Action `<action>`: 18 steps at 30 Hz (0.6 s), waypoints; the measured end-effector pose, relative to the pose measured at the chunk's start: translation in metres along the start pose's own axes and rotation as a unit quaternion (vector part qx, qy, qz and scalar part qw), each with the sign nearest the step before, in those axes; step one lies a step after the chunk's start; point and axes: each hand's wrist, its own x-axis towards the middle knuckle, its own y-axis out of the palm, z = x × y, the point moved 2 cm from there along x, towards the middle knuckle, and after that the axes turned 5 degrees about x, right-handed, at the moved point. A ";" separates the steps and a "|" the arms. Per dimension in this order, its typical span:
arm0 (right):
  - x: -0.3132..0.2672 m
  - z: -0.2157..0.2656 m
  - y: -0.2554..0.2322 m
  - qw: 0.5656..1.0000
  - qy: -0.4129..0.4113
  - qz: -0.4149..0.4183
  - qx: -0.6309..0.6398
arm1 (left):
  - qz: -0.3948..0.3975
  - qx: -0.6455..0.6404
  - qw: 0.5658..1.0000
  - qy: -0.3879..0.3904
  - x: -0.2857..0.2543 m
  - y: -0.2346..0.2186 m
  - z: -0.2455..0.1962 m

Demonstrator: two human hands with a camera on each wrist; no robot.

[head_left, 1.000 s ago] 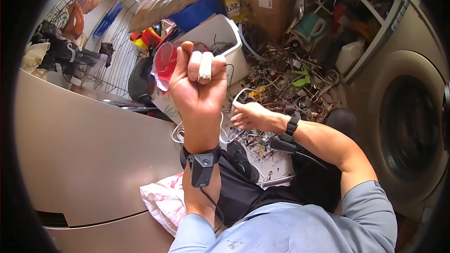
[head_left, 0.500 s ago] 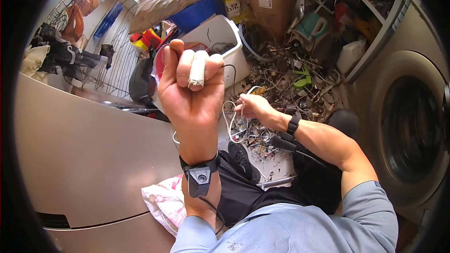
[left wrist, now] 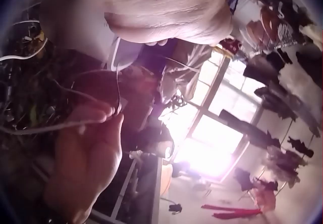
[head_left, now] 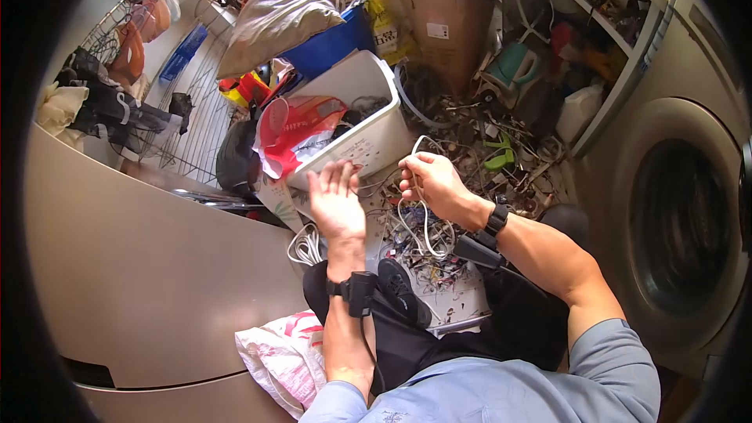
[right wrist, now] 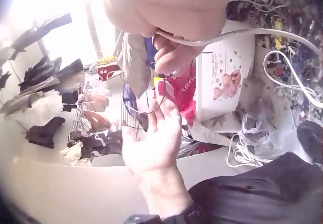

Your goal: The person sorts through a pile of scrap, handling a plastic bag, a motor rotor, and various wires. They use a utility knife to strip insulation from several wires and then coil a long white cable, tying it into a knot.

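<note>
In the head view my left hand (head_left: pixel 338 202) is raised palm up, fingers spread and slightly bent, before the white bin. To its right, my right hand (head_left: pixel 435 185) pinches a white cable (head_left: pixel 427 231) between thumb and curled fingers. Slack from the cable hangs below in a loop over the littered floor. The right wrist view has a thin dark wire (right wrist: pixel 157 108) curving past the left fingertips, close under the right hand. My left palm's edge fills the top of the left wrist view.
A white bin (head_left: pixel 376 141) holds a red plastic bag (head_left: pixel 309 121). Behind are a blue tub (head_left: pixel 333 45) and a cardboard box (head_left: pixel 450 27). Wire scraps (head_left: pixel 517 164) cover the floor. A coiled white cable (head_left: pixel 307 244) lies left; a washing machine (head_left: pixel 674 211) stands right.
My left hand has lowered and its curled fingers have opened. The right hand has risen slightly and turned, fingers now closed on the white cable, whose loop shifted right. The view tilted up a little.
</note>
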 end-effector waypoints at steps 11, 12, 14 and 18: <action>0.011 0.012 -0.012 0.999 0.000 -0.036 -0.012 | 0.091 0.265 0.942 -0.186 -0.043 0.028 0.050; 0.011 0.010 -0.008 1.000 0.001 -0.013 -0.011 | 0.105 0.229 0.947 -0.201 -0.031 0.026 0.057; -0.002 0.014 0.008 0.999 -0.007 0.008 -0.039 | 0.098 0.154 0.964 -0.195 -0.014 0.029 0.059; 0.003 0.009 0.000 0.990 -0.046 0.014 -0.134 | 0.090 -0.003 0.990 -0.110 0.003 0.052 0.036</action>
